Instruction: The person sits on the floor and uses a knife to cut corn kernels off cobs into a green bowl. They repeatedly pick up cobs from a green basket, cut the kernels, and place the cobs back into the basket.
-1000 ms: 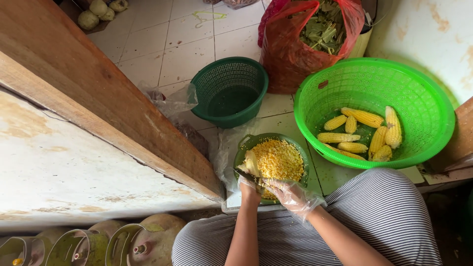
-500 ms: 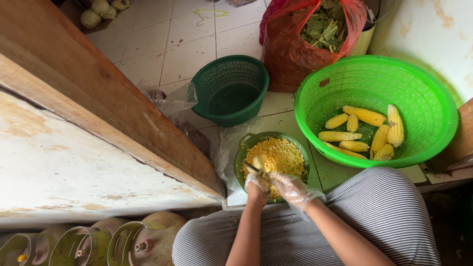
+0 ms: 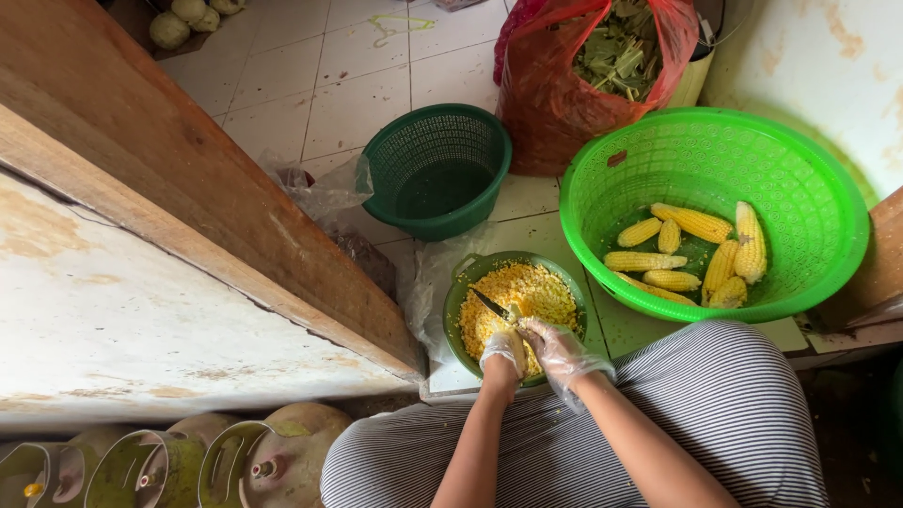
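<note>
Tiled floor: left hand (image 3: pixel 503 349) grips knife (image 3: pixel 491 305).

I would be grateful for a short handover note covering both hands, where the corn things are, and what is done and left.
Left hand, in a clear glove: holds a knife, blade over the bowl.
Right hand, in a clear glove: grips a corn cob beside the blade.
Green bowl, on the floor before the knees: well filled with cut yellow kernels.
Large bright green basket, to the right: about eight whole cobs uncut.
Small dark green basket, behind the bowl: looks empty.
Red bag beyond: green husks.
Done: many kernels cut. Left: the cob in hand and the basket's cobs.
</note>
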Action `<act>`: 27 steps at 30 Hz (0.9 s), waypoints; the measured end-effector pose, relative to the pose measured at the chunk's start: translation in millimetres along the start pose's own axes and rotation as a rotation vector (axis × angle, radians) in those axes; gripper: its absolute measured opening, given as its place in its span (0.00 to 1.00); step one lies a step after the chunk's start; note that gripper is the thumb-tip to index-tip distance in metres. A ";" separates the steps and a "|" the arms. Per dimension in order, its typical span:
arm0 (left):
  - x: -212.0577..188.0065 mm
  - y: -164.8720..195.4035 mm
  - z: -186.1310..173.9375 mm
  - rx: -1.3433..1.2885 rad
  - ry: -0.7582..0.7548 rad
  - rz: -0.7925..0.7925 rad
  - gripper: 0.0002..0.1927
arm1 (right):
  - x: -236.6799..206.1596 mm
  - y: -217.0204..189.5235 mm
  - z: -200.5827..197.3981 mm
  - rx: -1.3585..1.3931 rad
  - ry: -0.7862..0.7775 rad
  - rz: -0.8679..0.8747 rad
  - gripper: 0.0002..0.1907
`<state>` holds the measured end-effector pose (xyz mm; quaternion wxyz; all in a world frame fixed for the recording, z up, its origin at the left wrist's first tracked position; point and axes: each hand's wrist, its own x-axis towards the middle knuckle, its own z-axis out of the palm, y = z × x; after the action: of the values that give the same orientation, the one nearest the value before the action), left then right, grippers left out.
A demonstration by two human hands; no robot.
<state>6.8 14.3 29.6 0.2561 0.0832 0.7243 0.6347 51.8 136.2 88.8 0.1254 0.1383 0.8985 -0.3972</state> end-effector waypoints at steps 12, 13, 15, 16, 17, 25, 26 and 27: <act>-9.9 -15.1 8.1 -0.160 0.045 -0.059 0.14 | 16.7 2.9 -4.6 0.136 -0.005 0.019 0.27; -10.3 -15.1 8.5 0.053 0.016 -0.038 0.15 | 17.7 2.4 -6.5 0.210 -0.023 0.124 0.23; -11.9 -16.6 10.6 0.214 -0.005 0.007 0.18 | 20.3 1.3 -10.9 0.355 -0.058 0.330 0.27; -15.4 -16.5 12.0 0.162 0.004 0.025 0.19 | 21.9 1.1 -13.2 0.351 -0.048 0.360 0.26; -18.8 -15.5 12.0 0.113 0.013 0.042 0.21 | 23.3 0.9 -15.2 0.351 -0.040 0.389 0.25; -4.5 10.1 -13.5 -0.723 0.093 -0.343 0.20 | 10.3 2.0 -8.1 3.226 0.189 1.045 0.26; -1.7 11.0 -16.5 -0.718 0.129 -0.371 0.19 | 5.8 2.7 -5.0 3.497 0.275 1.291 0.25; 1.3 11.3 -19.5 -0.693 0.194 -0.414 0.20 | 1.7 3.3 -1.9 3.740 0.382 1.579 0.24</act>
<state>-5.9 -0.3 41.4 0.3217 -0.2157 0.4899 0.7810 51.1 140.0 87.2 0.1077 -0.3841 0.7677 0.5015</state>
